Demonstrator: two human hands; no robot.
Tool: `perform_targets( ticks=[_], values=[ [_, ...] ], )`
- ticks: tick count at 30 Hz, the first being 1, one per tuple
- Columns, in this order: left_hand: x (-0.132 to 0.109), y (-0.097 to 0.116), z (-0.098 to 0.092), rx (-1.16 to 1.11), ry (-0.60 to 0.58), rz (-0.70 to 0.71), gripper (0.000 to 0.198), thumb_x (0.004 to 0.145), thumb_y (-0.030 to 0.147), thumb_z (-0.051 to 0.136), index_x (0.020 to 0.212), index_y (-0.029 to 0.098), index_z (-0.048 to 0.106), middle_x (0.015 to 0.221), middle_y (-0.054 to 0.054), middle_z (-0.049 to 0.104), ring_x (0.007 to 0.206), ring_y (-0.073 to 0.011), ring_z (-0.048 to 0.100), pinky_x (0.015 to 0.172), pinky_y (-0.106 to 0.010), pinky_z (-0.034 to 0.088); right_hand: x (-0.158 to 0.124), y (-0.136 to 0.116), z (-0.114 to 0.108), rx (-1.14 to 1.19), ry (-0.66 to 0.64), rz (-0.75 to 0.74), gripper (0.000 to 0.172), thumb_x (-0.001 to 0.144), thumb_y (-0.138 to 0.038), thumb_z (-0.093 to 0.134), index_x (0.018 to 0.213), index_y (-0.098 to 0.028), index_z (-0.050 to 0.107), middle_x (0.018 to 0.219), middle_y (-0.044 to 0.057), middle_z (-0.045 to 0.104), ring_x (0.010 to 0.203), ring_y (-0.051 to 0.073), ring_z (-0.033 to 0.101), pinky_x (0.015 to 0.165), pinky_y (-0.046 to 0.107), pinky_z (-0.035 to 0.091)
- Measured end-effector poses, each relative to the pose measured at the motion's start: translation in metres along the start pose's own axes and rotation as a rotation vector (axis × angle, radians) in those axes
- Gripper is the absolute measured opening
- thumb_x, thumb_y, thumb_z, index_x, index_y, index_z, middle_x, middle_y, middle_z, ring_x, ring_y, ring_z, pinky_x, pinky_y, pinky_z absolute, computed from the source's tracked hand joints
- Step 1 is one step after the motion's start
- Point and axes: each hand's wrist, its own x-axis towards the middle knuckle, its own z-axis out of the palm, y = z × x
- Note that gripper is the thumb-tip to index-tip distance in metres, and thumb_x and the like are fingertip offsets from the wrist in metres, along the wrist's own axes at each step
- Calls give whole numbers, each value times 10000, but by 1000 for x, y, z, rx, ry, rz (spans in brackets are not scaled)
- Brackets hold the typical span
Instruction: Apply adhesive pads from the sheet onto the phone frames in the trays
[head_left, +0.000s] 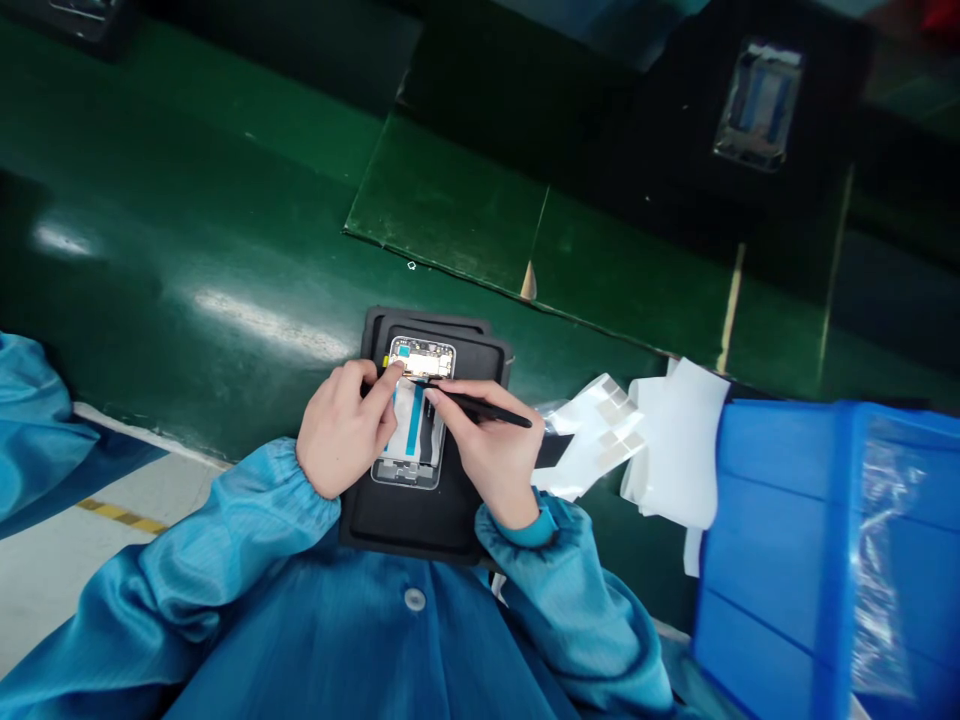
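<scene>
An opened smartphone (415, 470) lies in a black tray (469, 510), its circuit board at the top end and a battery with a blue strip below. My left hand (346, 425) rests on the phone's left side, index fingertip pressing on the lower edge of the board, thumb bent by the battery and the other fingers curled. Between thumb and fingers, my right hand (495, 440) grips a slim black pen-like tool (491, 408). Its tip points left and lies at the seam between board and battery; whether it touches is too small to tell.
White sheets (675, 440) and a strip with grey patches (607, 425) lie right of the tray. A blue bin (780, 540) stands beyond them. Another opened phone (759, 105) is at the far right on a dark surface. A person's blue sleeve (37, 430) shows at left.
</scene>
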Motion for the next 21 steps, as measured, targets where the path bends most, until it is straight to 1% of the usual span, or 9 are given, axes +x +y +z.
perform_targets(
  ticks=[4,9,14,17,21],
  values=[
    [1,2,0,23,-14,5,422,888,154,521,1296,148,631,998,-108,580,852,-230,574,734,-363,534,-2,0,-1,0,13,-21,87,779,-266,827,857,-244,795,865,10,809,814,209,780,781,330,658],
    [2,1,-1,10,-11,1,416,887,156,525,1285,143,645,996,-109,593,856,-236,585,744,-375,537,-7,-2,-5,22,19,-68,89,772,-244,836,848,-253,790,858,4,809,809,201,779,793,324,656],
    [7,-8,-9,-152,17,-31,332,942,195,506,1237,164,655,1024,-94,630,933,-228,616,847,-385,546,-7,-5,-10,1,20,-59,89,771,-249,836,842,-250,783,845,4,806,799,204,778,785,329,657],
    [11,-13,-12,-161,5,-25,290,951,223,515,1189,165,670,1022,-92,641,954,-236,618,871,-394,545,-4,-3,-9,-28,-13,-30,107,778,-267,830,870,-246,780,869,5,809,814,203,779,782,321,656],
    [12,-13,-9,-104,-5,-14,295,935,217,526,1186,162,672,1030,-103,626,948,-246,612,857,-405,550,0,1,-5,-43,-54,-21,139,783,-291,825,903,-239,779,900,12,811,837,208,780,789,320,653]
  ],
)
